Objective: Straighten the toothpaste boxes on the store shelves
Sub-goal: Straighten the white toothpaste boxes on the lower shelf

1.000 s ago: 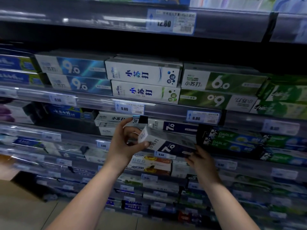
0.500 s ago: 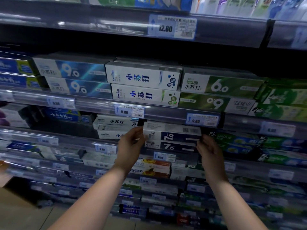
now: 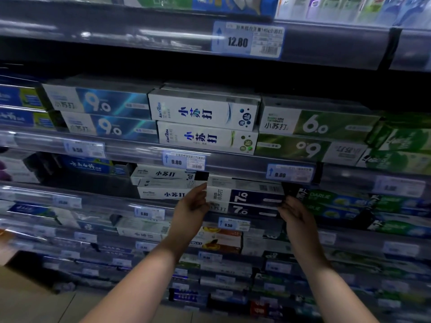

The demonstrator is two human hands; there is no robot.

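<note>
Right now both bare hands sit at the ends of a stack of two navy "7.0" toothpaste boxes, just below centre of the head view. The left hand is at the stack's 9 o'clock end, its grip lightly curled with fingertips pressed against the white end of the upper 7.0 box. The right hand is at the 3 o'clock end, its grip loosely spread, fingertips touching the right end of the stack near the lower 7.0 box; whether it actually pinches the carton cannot be told. The upper box lies level on the lower one, both long sides facing out, behind the clear shelf rail. At 9 o'clock from the stack, touching it, are white baking-soda boxes stacked two high; at 3 o'clock are green Darlie boxes. At 12 o'clock, a 9.80 price tag hangs on the shelf edge, with white boxes and a green 6.0 box on the shelf above. A 9.50 price tag sits at 6 o'clock, between the forearms.
</note>
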